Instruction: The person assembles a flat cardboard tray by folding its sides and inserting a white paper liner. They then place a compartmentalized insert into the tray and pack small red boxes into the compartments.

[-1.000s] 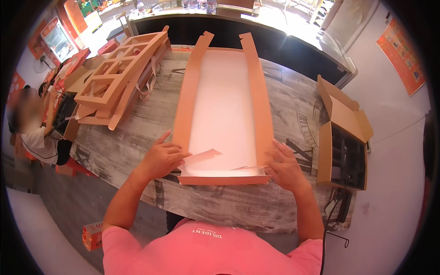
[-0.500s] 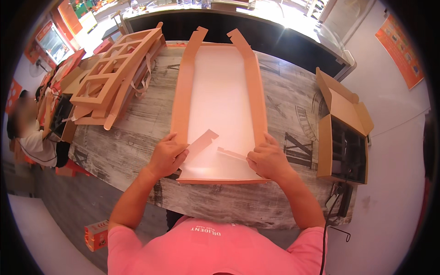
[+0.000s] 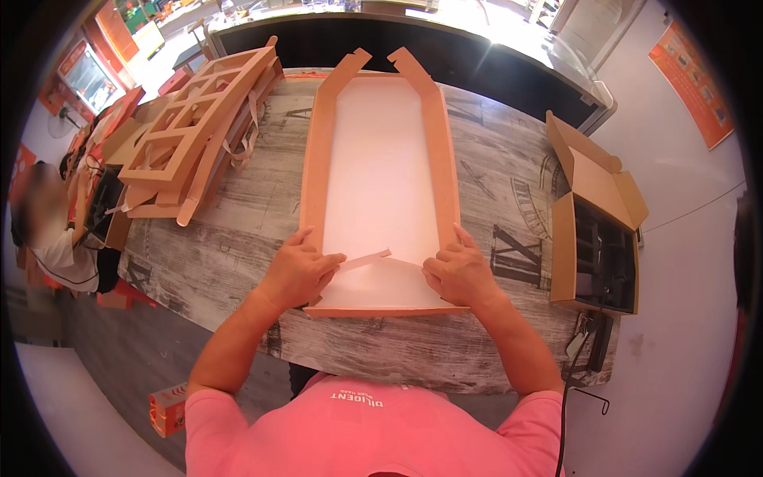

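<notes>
Hands [image 3: 300,270], backs up, astride carton [image 3: 377,175]

L hand [image 3: 297,274] & R hand [image 3: 461,274] are approx. level, apart, backs up, fingers [image 3: 331,261] curled in a grip, upper ones pointing abt 1 & 11 o'clock resp. Bare L forearm [image 3: 234,340] slants twd 1 o'clock, R forearm [image 3: 520,342] twd 11.

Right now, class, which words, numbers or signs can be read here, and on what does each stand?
Pink shirt: pale lettering, upside down in view; wording not copied.
Grey tabletop: large dark Roman numerals; not copied.
Orange wall poster: print too small to read.
Small orange box: markings too blurred to read.
Cardboard tray: no lettering visible.
</notes>
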Motion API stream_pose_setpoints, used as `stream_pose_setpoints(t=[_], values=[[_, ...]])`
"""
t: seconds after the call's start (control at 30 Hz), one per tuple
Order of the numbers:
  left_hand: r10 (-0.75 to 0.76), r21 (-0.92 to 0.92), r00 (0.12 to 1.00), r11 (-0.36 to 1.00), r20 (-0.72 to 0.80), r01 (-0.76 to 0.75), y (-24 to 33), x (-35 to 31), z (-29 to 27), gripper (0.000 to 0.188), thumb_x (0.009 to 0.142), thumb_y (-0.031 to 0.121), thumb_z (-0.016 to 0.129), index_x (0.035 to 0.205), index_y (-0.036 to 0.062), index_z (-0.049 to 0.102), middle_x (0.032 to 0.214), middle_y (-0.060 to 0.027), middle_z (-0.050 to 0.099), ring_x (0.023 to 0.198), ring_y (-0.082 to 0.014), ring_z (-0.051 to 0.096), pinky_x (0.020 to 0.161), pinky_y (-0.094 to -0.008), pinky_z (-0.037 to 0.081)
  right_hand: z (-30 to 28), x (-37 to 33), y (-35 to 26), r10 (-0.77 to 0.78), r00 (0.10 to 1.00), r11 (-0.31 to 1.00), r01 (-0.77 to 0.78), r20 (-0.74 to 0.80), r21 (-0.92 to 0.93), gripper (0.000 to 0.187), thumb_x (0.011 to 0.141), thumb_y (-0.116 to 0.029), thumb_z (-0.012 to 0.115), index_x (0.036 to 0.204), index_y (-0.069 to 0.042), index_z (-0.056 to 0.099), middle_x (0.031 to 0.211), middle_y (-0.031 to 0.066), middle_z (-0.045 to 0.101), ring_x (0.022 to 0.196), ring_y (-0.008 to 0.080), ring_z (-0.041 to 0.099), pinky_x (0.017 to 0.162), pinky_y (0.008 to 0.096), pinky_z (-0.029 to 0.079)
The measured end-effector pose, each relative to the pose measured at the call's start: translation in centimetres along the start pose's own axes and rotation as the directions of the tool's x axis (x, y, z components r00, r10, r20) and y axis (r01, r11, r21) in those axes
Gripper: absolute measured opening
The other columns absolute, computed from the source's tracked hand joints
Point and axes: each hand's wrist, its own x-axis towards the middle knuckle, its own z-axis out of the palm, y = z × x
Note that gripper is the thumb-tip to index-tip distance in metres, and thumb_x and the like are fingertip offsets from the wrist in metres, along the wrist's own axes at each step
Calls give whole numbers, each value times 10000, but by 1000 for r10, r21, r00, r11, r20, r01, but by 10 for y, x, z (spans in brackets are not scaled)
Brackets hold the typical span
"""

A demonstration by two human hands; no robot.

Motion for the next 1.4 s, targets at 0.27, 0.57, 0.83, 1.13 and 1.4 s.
stream_pose_setpoints(t=[0.27,0.57,0.83,1.13,1.4], values=[[64,28,997,997,49,-65,-4,1,-3,243,948,122,729,1186,153,771,706,-40,682,682,-244,687,1180,-533,461,4,-2,-1,-5,998,1000,6,-57,15,201,877,-173,731,694,-143,652,621,15,597,693,228,633,1218,531,412],[90,15,996,996,7,-90,1,6,4,298,939,143,740,1234,167,774,697,-13,673,683,-222,686,1205,-551,440,4,1,-1,-9,999,1000,9,-35,18,197,871,-192,747,697,-153,664,636,6,609,711,230,639,1218,542,413],[86,-2,995,996,-51,-87,2,5,6,272,917,126,750,1182,160,803,678,-10,668,666,-212,688,1205,-564,443,5,-1,-1,-6,1000,1000,6,-30,13,186,863,-188,752,703,-159,662,641,0,601,719,228,640,1223,555,411],[63,-12,994,998,-91,-64,1,4,10,222,926,132,752,1142,170,787,688,-21,704,667,-213,707,1200,-555,449,5,-1,-2,4,1000,1000,-3,-31,21,194,870,-185,748,701,-150,658,640,-2,600,714,223,631,1231,554,404],[39,55,999,998,-36,-36,5,6,10,143,942,149,740,1080,155,776,687,-33,707,674,-225,716,1196,-555,452,4,0,-2,5,999,1000,-4,-37,22,205,879,-188,743,698,-145,657,634,1,598,711,221,631,1228,551,405]])
